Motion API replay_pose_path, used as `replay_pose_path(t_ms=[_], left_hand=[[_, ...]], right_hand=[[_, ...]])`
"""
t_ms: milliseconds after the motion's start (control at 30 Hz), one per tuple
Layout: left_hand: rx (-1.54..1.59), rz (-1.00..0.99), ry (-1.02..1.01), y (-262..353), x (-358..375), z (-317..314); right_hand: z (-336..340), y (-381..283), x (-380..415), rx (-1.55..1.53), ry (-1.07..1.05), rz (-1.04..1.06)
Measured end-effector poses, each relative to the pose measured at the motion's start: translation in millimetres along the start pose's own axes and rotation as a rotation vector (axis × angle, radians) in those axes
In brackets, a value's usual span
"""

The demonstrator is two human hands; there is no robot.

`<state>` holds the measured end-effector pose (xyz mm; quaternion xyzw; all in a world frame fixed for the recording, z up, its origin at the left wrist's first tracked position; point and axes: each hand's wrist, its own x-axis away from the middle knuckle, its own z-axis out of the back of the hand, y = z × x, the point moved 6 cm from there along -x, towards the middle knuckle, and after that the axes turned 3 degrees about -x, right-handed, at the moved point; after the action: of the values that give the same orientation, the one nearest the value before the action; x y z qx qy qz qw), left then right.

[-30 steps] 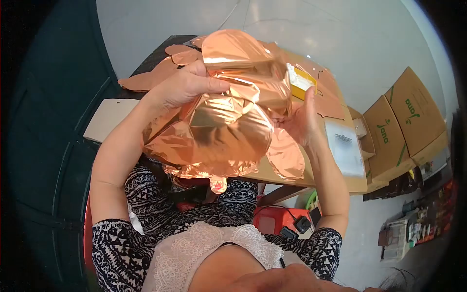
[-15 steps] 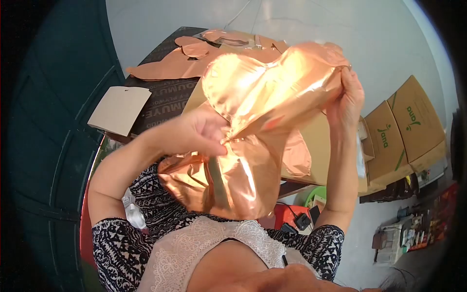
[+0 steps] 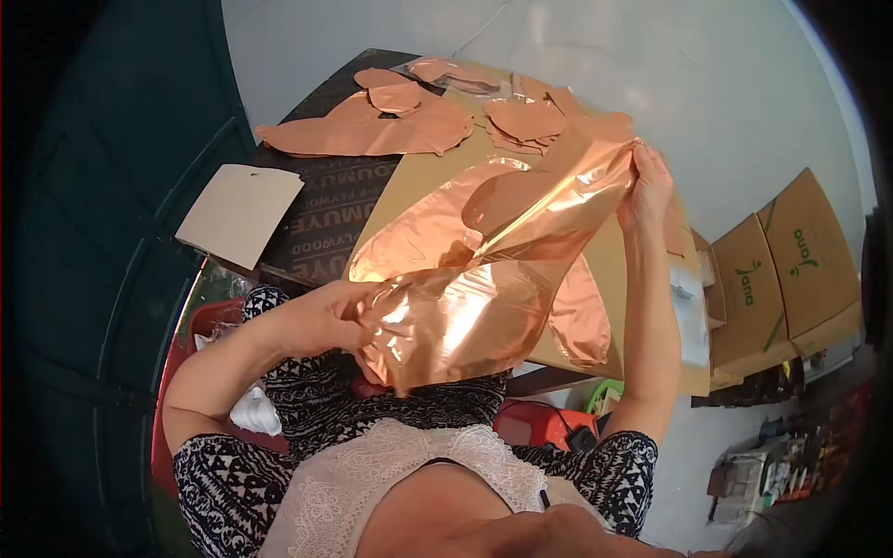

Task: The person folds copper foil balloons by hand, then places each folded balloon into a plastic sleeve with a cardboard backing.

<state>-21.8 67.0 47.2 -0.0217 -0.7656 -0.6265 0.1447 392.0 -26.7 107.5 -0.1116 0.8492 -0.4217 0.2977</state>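
Head view, left hand and right hand fingers grasping foil balloon, cardboard boxes shut.

Your tabletop is dark, with pale lettering on it. A tan cardboard sheet covers its middle. Flat rose-gold foil balloons lie piled at its far end, more foil shapes just beside them. A beige card overhangs the left edge.
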Motion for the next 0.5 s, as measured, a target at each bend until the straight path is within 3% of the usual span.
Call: replay_pose_path(t_ms=[167, 267, 367, 500], left_hand=[[0.258, 0.088, 0.116, -16.1, -8.6, 8.2], [0.265, 0.092, 0.230, -19.3, -19.1, 12.4], [0.247, 0.109, 0.235, -20.0, -25.6, 14.3], [0.171, 0.153, 0.223, -19.8, -29.1, 15.2]], right_hand=[[7.3, 30.7, -20.5, 0.026, 0.015, -0.061], [13.4, 52.6, -31.8, 0.205, -0.111, -0.312], [7.6, 35.5, -16.3, 0.721, -0.033, -0.245], [9.4, 16.0, 10.5, 0.788, -0.102, -0.203]])
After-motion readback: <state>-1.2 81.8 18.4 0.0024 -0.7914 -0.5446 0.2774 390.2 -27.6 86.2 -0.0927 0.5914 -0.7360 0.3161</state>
